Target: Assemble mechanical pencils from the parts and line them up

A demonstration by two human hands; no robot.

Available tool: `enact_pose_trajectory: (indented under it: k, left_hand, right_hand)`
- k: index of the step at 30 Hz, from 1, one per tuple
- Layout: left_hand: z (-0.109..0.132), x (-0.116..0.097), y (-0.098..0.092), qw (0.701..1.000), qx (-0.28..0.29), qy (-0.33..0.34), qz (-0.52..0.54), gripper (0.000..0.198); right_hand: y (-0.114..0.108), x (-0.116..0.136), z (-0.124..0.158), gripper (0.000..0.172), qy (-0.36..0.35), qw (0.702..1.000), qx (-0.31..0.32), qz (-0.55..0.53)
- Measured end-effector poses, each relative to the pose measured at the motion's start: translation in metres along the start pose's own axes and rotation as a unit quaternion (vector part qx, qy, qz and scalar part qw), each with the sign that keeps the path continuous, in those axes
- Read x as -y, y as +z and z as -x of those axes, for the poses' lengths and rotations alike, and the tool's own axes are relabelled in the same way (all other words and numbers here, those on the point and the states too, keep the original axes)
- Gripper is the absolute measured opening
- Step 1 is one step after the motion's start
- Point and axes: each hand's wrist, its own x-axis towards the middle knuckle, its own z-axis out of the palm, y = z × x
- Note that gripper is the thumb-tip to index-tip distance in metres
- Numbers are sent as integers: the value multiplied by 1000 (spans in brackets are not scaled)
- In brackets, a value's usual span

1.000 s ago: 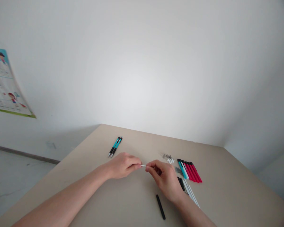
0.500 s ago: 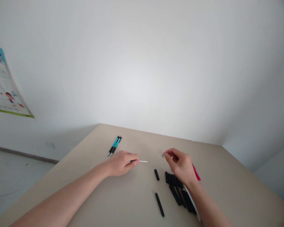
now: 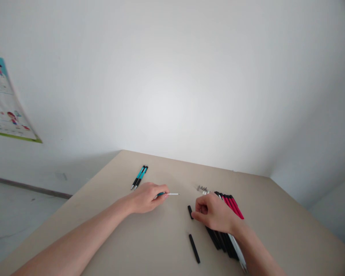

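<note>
Refill (image 3: 174, 194), white, sticks out of a teal barrel (image 3: 160, 194) pinched in the left hand (image 3: 148, 197), pointing rightward. Right hand (image 3: 212, 211) is half-curled beside a short black tube (image 3: 190, 212), honestly can't tell if it's gripping it.

The refill (image 3: 174, 194) is white; 2 pens (image 3: 142, 177) are teal-and-black.

On table (image 3: 126, 245): pens (image 3: 141, 177) left; tubes (image 3: 194, 249) right
</note>
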Motion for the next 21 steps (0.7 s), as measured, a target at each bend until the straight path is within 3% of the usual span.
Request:
enact_pose_trajectory:
  k: [6, 9, 12, 14, 16, 21]
  left_hand:
    - [0, -1, -1, 1000, 0, -10, 9, 22]
    - [0, 0, -1, 1000, 3, -4, 6, 22]
    - [0, 1, 0, 1000, 7, 1, 2, 24]
    - [0, 2, 0, 1000, 6, 4, -1, 24]
    - [0, 2, 0, 1000, 6, 10, -8, 24]
    - [0, 1, -2, 1000, 12, 19, -12, 25]
  right_hand:
    - [5, 18, 11, 19, 10, 996, 85, 20]
    - [7, 25, 16, 15, 16, 995, 91, 47]
    - [10, 28, 19, 5, -15, 995, 82, 47]
    - [12, 29, 19, 7, -38, 996, 77, 34]
    - [13, 29, 16, 10, -57, 997, 54, 12]
    - [15, 24, 5, 10, -56, 994, -93, -35]
